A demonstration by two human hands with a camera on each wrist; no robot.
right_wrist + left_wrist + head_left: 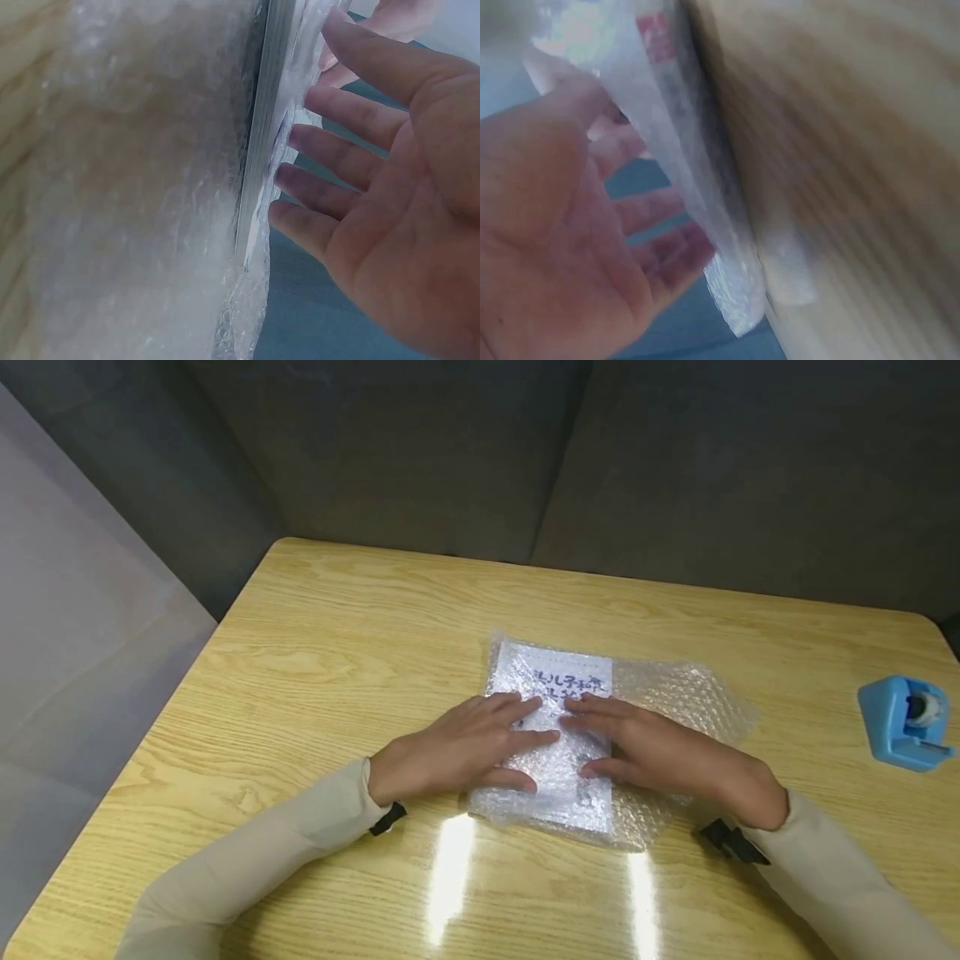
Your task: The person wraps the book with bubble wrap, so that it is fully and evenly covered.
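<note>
A white book (551,662) with dark handwritten-style characters lies on the table under clear bubble wrap (682,689). My left hand (472,745) rests on the left half of the covered book, fingers spread and nearly straight. From the other side, my right hand (656,745) lays its extended fingertips on the wrap over the book's right half. The right wrist view shows the page edges of the book (262,127) beside that hand's straight fingers. A red mark (656,39) shows through the wrap along the spine side in the left wrist view.
A blue tape dispenser (900,727) with a roll stands at the table's right. Loose bubble wrap spreads to the right of the book across the wooden table (337,635). Dark panels (420,452) stand behind the table, and a pale panel (75,610) at its left.
</note>
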